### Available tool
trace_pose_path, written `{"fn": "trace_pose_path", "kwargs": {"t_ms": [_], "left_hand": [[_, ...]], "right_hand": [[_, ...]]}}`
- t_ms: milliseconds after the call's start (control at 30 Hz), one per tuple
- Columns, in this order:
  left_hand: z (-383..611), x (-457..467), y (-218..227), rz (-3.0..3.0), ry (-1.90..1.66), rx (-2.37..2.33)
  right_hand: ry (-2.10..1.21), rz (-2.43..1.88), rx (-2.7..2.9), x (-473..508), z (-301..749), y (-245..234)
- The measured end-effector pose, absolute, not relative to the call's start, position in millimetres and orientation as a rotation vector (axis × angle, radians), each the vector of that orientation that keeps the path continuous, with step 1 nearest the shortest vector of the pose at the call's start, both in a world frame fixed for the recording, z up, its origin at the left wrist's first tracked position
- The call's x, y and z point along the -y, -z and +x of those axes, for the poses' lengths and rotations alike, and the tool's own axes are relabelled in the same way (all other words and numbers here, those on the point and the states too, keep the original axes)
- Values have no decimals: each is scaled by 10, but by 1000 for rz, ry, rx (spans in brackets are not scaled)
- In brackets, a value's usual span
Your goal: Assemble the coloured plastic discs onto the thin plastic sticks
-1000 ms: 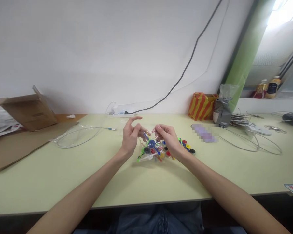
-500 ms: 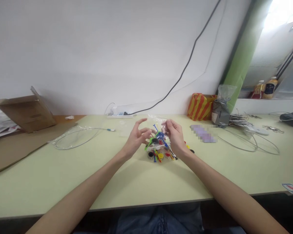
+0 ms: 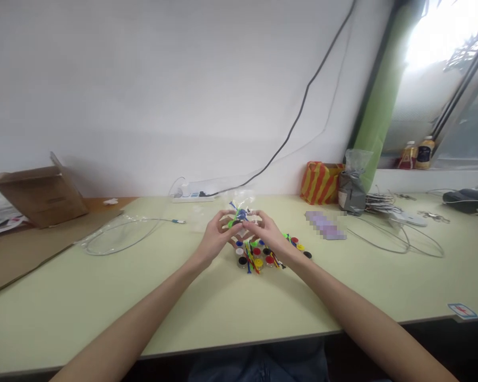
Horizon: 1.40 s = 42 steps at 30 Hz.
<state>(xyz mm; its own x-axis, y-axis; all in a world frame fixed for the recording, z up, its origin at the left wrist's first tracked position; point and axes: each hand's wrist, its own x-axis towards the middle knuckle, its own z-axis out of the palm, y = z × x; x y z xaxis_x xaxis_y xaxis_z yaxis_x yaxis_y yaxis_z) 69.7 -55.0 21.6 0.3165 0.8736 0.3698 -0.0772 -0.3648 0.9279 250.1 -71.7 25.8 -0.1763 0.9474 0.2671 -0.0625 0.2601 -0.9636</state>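
Note:
My left hand (image 3: 215, 237) and my right hand (image 3: 270, 234) are closed around a clear plastic bag (image 3: 245, 199) from both sides, thumbs almost meeting at the front. Blue, green and dark plastic pieces (image 3: 241, 214) show inside it; their exact kind is too small to tell. The bag is held just above the table, over the back of a cluster of small round clear containers with coloured lids (image 3: 258, 262). Thin coloured plastic sticks (image 3: 248, 264) lie among these lids. More lidded containers (image 3: 300, 247) sit beside my right forearm, partly hidden by it.
On the left are an opened cardboard box (image 3: 43, 193) and a coiled cable (image 3: 123, 225). A power strip (image 3: 193, 197) lies against the wall. To the right stand a striped bag (image 3: 321, 183), a grey package (image 3: 351, 192) and a blurred purple item (image 3: 325, 225). Cables (image 3: 398, 249) trail there.
My left hand, with fingers spread before, has closed on the bag. Both hands have lifted it from the cluster, uncovering the lids beneath. The view has shifted slightly right.

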Motion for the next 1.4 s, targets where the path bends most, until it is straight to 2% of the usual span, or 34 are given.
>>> {"fn": "trace_pose_path", "kwargs": {"t_ms": [133, 300, 467, 867, 933, 1033, 1233, 1400], "left_hand": [[703, 533, -192, 1643, -1217, -759], [694, 507, -168, 1720, -1197, -825], [594, 370, -87, 1857, -1258, -971], [415, 124, 54, 2471, -1193, -1194], [285, -1, 78, 2548, -1088, -1371], [26, -208, 149, 2555, -744, -1742], [-290, -455, 306, 2533, -414, -1770], [-248, -467, 321, 2597, -419, -1705]], "right_hand": [[-1132, -854, 1492, 703, 2486, -271], [-959, -854, 1306, 405, 2767, -241], [-587, -1300, 1368, 9, 3354, -74], [-378, -1835, 1556, -288, 3791, 214], [-323, -1895, 1579, -277, 3788, 235], [-171, -1969, 1670, -263, 3776, 242], [11, -1790, 1716, -204, 3668, 127], [-35, -1376, 1868, 20, 3325, -5]]}}
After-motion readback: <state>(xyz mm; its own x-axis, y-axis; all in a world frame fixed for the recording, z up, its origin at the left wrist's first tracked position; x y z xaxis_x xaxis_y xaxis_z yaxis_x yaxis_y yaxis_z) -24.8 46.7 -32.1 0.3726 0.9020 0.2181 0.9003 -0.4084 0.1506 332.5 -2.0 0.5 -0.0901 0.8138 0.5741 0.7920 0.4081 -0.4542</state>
